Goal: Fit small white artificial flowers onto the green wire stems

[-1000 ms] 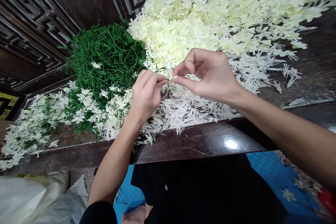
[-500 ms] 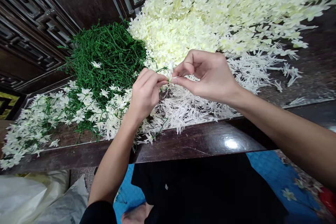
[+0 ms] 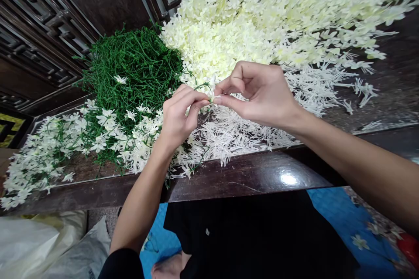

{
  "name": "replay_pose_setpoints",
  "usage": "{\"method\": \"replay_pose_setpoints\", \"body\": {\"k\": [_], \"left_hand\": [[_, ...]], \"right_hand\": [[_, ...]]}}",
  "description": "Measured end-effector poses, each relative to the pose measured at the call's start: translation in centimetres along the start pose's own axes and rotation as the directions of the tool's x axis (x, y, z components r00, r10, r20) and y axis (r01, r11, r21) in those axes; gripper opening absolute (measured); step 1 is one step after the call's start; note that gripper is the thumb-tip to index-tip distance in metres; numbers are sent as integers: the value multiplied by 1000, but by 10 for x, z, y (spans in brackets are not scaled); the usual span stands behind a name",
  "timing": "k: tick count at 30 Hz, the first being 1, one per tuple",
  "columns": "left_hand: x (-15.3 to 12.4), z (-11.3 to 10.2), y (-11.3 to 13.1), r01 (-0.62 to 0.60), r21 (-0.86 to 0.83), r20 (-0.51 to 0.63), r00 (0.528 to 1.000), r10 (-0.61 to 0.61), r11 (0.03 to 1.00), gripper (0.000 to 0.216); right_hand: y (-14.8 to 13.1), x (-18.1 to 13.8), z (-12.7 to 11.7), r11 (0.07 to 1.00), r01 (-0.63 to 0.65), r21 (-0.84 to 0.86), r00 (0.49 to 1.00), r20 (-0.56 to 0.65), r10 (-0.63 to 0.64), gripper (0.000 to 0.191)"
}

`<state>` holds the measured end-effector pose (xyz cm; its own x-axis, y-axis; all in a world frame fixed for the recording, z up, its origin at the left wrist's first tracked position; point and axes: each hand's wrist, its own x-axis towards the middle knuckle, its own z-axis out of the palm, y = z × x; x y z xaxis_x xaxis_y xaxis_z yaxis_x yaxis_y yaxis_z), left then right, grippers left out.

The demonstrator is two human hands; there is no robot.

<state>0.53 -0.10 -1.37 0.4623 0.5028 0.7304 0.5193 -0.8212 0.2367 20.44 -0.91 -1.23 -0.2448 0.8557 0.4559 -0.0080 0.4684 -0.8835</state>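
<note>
My left hand (image 3: 180, 115) pinches a green artificial stem between thumb and forefinger, with a small white flower (image 3: 212, 88) at its tip. Opposite it, my right hand (image 3: 258, 93) pinches a thin white stamen piece at the same flower, the fingertips of both hands almost meeting. Fingers cover most of the join. Below the hands spreads a heap of white stamen pieces (image 3: 229, 135). Behind them lies a large pile of cream petal blossoms (image 3: 225, 35). A tangled mound of green plastic stems (image 3: 127, 65) stands to the left, behind my left hand.
Flowers on green stems (image 3: 39, 157) cover the left end of the dark wooden bench (image 3: 229, 181). Carved wooden latticework (image 3: 49, 22) rises behind. Pale sacks (image 3: 29, 244) stand at lower left, and a blue mat (image 3: 343, 213) lies on the floor.
My left hand and wrist have shifted very slightly left, with the pinch kept. My right hand holds nearly the same place, and the piles look unchanged.
</note>
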Motion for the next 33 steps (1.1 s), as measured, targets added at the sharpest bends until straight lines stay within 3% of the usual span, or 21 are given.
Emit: {"method": "replay_pose_setpoints", "body": {"k": [21, 26, 30, 33], "left_hand": [[-3, 6, 0, -69, 89, -8, 998, 70, 994, 15], [-4, 6, -1, -28, 128, 16, 1000, 26, 991, 15], [2, -4, 2, 13, 147, 104, 994, -28, 989, 11], [7, -15, 4, 87, 113, 67, 993, -95, 990, 11]], "right_hand": [[-2, -1, 3, 997, -17, -76, 1000, -18, 16, 45], [2, 0, 2, 995, -3, -101, 1000, -20, 1, 42], [6, 2, 4, 996, -16, -85, 999, -44, 13, 37], [7, 3, 6, 999, 9, -47, 999, -47, -11, 27]]}}
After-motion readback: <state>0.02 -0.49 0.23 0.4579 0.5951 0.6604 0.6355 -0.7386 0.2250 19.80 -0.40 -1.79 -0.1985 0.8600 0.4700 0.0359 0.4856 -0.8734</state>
